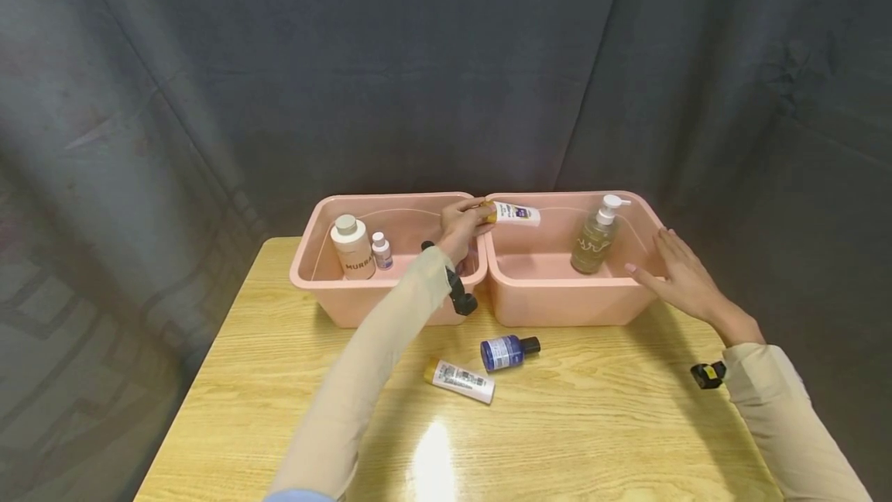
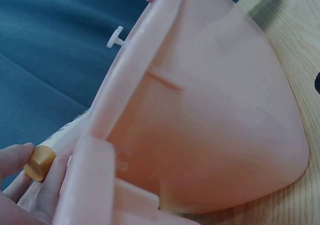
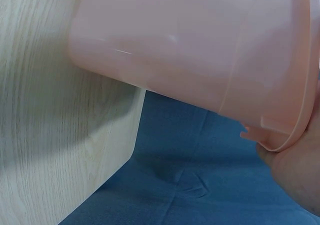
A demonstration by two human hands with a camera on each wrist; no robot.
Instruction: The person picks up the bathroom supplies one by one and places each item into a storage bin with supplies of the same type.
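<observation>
Our left hand (image 2: 37,205) pinches an orange cap (image 2: 39,163)

Beyond the grip we see the cap's pale tube (image 2: 70,137), partly behind the rim (image 2: 132,70) of a pink bin (image 2: 220,115). Just right of the grip is a second pink bin (image 2: 90,182). Above our hold, a white nozzle (image 2: 116,37) pokes past the rim; well right lies a wooden tabletop (image 2: 295,35).

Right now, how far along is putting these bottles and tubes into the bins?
Apparently done: white bottle and small bottle in the left bin, pump bottle in the right bin. In hand: yellow-capped tube, held by the left hand at the right bin. Apparently left: blue bottle and second tube, on the table.
</observation>
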